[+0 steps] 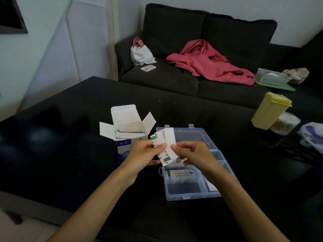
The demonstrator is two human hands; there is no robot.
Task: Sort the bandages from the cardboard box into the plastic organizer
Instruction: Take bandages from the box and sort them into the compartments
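Note:
An open white and blue cardboard box (128, 135) stands on the black table, flaps up, with more bandages inside. To its right lies the clear plastic organizer (188, 194) with its lid open. One compartment holds a printed bandage strip (180, 173). Above the organizer, my left hand (146, 154) and my right hand (194, 154) both pinch a small stack of bandages (165, 147), white backs and green-printed fronts fanned out.
The black table (70, 145) spreads wide to the left and front. A yellow container (269, 110) and a clear jar (284, 124) stand at the right, beside a plastic bag (312, 135). Behind is a dark sofa (227, 32) with a red garment (209, 62).

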